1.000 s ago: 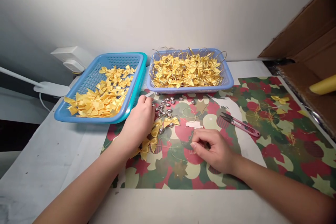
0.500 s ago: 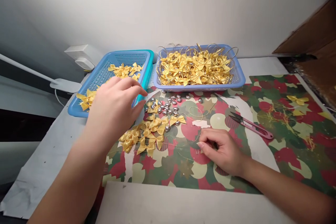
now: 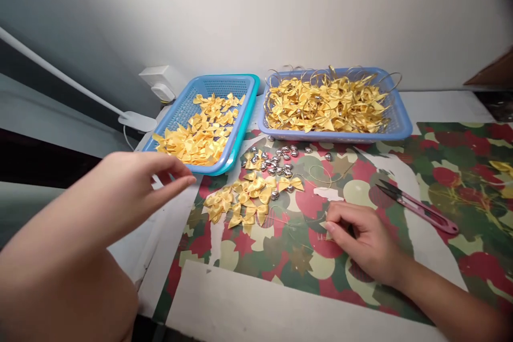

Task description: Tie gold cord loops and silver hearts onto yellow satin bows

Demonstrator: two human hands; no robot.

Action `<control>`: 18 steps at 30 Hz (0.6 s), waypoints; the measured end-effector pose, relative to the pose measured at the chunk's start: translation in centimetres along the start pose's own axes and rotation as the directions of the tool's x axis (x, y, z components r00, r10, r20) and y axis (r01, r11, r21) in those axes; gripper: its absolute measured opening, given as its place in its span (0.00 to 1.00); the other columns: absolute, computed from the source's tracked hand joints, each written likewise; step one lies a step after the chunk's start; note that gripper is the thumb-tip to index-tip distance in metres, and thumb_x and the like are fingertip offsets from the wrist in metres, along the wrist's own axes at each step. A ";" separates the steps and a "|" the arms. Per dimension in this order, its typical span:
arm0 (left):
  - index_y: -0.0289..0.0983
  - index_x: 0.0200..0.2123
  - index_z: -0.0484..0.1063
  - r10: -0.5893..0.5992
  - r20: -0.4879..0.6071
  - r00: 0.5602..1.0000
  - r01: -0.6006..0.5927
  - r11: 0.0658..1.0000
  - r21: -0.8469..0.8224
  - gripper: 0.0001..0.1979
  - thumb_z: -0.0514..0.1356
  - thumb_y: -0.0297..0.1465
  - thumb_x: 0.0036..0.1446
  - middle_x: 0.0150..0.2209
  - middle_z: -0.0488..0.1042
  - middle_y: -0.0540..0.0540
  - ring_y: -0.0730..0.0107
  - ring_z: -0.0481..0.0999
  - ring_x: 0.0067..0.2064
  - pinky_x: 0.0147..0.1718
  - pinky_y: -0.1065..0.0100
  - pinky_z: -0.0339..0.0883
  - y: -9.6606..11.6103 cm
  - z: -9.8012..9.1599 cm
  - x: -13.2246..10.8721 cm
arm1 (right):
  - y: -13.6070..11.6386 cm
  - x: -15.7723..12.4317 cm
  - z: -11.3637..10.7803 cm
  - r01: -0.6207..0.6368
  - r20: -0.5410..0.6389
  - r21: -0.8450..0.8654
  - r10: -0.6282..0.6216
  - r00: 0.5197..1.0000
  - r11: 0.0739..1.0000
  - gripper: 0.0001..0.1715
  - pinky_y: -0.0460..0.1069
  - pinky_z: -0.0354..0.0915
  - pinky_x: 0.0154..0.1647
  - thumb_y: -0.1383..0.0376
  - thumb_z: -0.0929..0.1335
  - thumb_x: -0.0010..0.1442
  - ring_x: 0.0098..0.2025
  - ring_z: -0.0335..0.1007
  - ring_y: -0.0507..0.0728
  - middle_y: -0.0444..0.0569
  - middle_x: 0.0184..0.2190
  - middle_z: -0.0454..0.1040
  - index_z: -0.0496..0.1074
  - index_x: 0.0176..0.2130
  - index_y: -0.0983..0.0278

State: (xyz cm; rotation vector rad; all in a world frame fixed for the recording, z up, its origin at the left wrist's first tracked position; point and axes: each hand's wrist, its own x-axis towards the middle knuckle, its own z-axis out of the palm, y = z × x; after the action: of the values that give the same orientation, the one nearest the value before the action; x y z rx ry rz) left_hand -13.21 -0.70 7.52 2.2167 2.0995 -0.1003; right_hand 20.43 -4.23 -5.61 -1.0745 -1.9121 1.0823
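My left hand (image 3: 160, 181) hangs in the air in front of the blue basket (image 3: 250, 112), its fingers curled with a gap between thumb and fingers and nothing visible between them. Yellow bows (image 3: 196, 141) lie in that basket. Over the patterned sheet, my right hand (image 3: 356, 235) pinches a thin cord (image 3: 296, 223) between thumb and forefinger; the cord trails left toward loose yellow bows (image 3: 242, 200). Small silver bells (image 3: 280, 163) are scattered behind these bows. One bow (image 3: 298, 182) sits apart, beside the bells.
A second basket (image 3: 336, 136), full of bows with gold loops, stands against the wall. Pink-handled snips (image 3: 428, 214) lie right of my right hand. A white lamp base (image 3: 138, 121) and wall plug (image 3: 160, 83) are at left. Thread scraps (image 3: 473, 197) lie at right.
My left hand has moved left and down, away from over the basket's front corner. The view has turned left, so the table things appear farther right. My right hand keeps its pinch.
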 end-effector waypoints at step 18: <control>0.40 0.42 0.72 0.246 -0.322 0.914 -0.332 0.911 -0.244 0.06 0.58 0.30 0.62 0.41 0.76 0.46 0.62 0.77 0.42 0.42 0.63 0.70 -0.3 8.7 -3.1 | -0.1 0.0 -0.1 -0.002 -0.024 0.024 0.003 1.000 1.000 0.15 0.44 0.58 0.25 0.70 0.63 0.61 0.23 0.57 0.49 0.41 0.19 0.63 0.60 0.23 0.63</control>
State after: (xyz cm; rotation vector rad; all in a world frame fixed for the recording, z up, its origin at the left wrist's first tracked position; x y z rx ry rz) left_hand -13.53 -4.74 -0.82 2.4337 1.7197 0.5488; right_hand 20.51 -4.16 -5.50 -1.0723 -1.8748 1.0867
